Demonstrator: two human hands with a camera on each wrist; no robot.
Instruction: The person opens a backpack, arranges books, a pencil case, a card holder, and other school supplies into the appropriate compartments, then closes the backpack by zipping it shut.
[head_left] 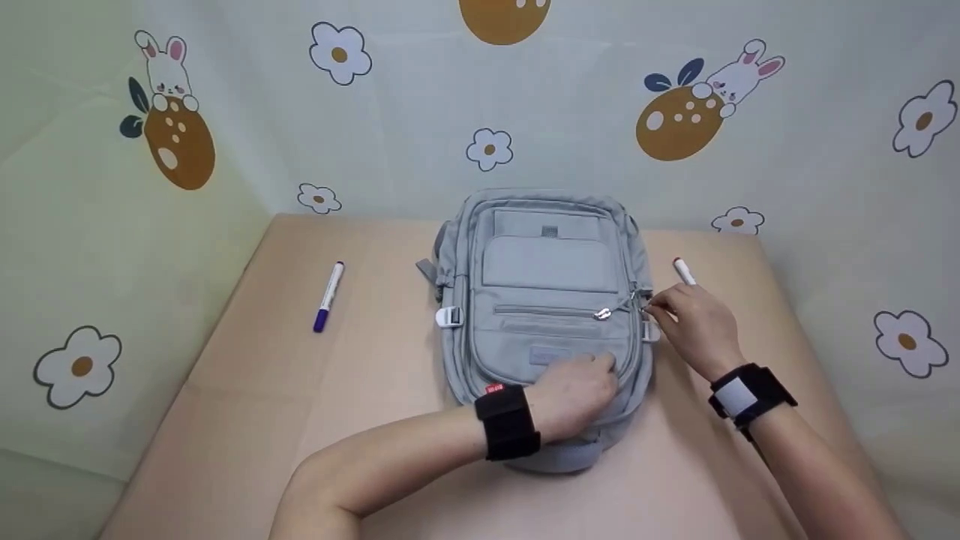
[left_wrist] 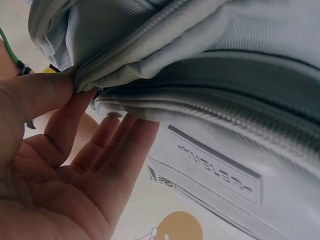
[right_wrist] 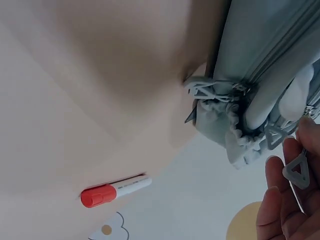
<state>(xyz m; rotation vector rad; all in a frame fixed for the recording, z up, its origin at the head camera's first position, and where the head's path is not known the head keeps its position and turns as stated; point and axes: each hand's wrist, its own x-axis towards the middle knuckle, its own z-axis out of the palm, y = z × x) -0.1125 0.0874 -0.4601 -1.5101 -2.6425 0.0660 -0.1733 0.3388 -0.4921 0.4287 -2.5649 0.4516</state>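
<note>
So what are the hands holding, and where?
The right hand pinches a zipper pull on the grey backpack's side; the left hand grips its bottom fabric edge.

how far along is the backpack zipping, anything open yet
Early on. Done: the grey backpack lies flat on the table. In hand: the left hand holds its lower edge, and the right hand pinches a zipper pull at its right side. Left: no compartment visibly open; both markers lie untouched.

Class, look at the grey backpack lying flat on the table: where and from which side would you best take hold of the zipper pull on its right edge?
Pinch the zipper pull by its flat triangular tab, probably coming from the backpack's right edge, where the right hand already is. The tab sticks out clear of the fabric. The left hand steadies the bag's near end.
</note>
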